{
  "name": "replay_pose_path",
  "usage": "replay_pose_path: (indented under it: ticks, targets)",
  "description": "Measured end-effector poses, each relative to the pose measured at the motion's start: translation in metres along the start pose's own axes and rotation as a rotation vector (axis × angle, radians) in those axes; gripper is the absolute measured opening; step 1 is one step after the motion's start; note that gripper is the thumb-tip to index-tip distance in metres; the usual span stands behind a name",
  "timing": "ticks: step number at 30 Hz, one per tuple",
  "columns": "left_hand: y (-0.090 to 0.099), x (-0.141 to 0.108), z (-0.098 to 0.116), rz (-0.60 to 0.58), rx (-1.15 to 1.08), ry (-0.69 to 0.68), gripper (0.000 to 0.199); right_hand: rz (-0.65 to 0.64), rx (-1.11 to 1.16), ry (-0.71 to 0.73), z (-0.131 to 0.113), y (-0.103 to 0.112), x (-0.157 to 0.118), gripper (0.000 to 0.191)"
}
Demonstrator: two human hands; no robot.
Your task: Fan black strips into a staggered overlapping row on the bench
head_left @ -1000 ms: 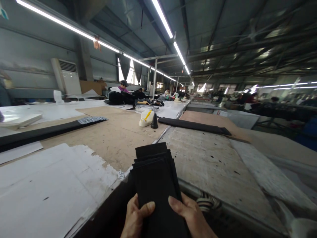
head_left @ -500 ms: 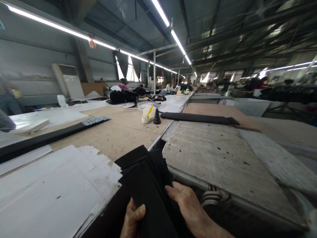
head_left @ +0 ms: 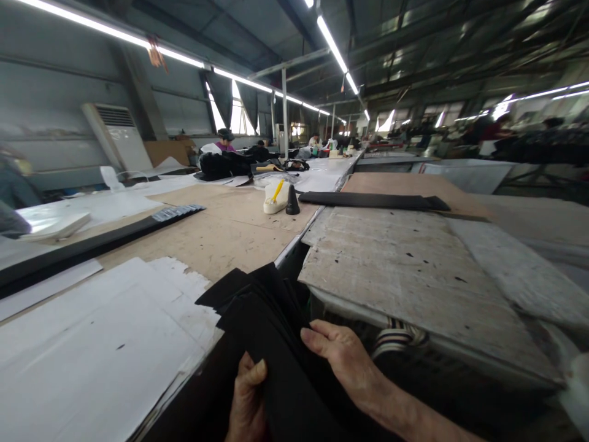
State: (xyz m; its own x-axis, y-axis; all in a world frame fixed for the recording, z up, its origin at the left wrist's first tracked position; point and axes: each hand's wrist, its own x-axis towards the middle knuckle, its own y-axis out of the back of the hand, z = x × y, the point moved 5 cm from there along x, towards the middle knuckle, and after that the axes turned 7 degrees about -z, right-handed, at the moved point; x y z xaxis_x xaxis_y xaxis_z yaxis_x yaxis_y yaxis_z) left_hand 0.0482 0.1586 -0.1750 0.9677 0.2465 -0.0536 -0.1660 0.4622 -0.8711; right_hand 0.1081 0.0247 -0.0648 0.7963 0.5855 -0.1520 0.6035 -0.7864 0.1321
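Observation:
A fanned stack of black fabric pieces (head_left: 269, 337) is held up in front of me, between the white-covered table and the grey board. My left hand (head_left: 248, 393) is closed on its left edge, thumb on top and the other fingers mostly hidden underneath. On the right edge, my right hand (head_left: 338, 350) pinches some of the layers with thumb and fingertips. The far ends of the pieces spread apart over the table's corner. Their lower ends run out of view at the bottom.
White paper sheets (head_left: 110, 344) cover the left table. A long black strip (head_left: 101, 242) lies behind them. Ahead are a black cone (head_left: 292, 201) and a white block with a yellow-handled tool (head_left: 277, 191). Black folded material (head_left: 372, 201) lies beyond the worn grey board (head_left: 391, 258). People work farther back.
The stack has shifted slightly left and its far ends bend and fan out more. My right hand has moved slightly up and left along the edge. The view has tilted down a little.

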Motion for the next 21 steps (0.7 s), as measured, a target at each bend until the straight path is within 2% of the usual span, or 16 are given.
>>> replay_pose_path:
  ticks: [3, 8, 13, 17, 21]
  targets:
    - [-0.002, -0.001, 0.001, 0.008, -0.008, -0.015, 0.069, -0.057, 0.048, -0.029, 0.004, 0.0, 0.001, 0.032]
    - [0.002, -0.003, 0.0, 0.052, -0.021, -0.042, 0.069, 0.107, 0.019, -0.077, 0.013, 0.0, 0.004, 0.026]
    - [0.004, -0.003, -0.004, 0.085, -0.028, -0.038, 0.074, 0.094, -0.001, -0.084, 0.015, -0.008, 0.004, 0.022]
    - [-0.007, -0.002, -0.006, 0.083, -0.038, -0.048, 0.074, 0.225, -0.123, -0.057, 0.015, 0.002, 0.004, 0.026]
    - [-0.017, 0.0, -0.005, 0.07, -0.05, -0.072, 0.073, 0.346, -0.304, 0.07, 0.007, 0.006, 0.005, 0.029]
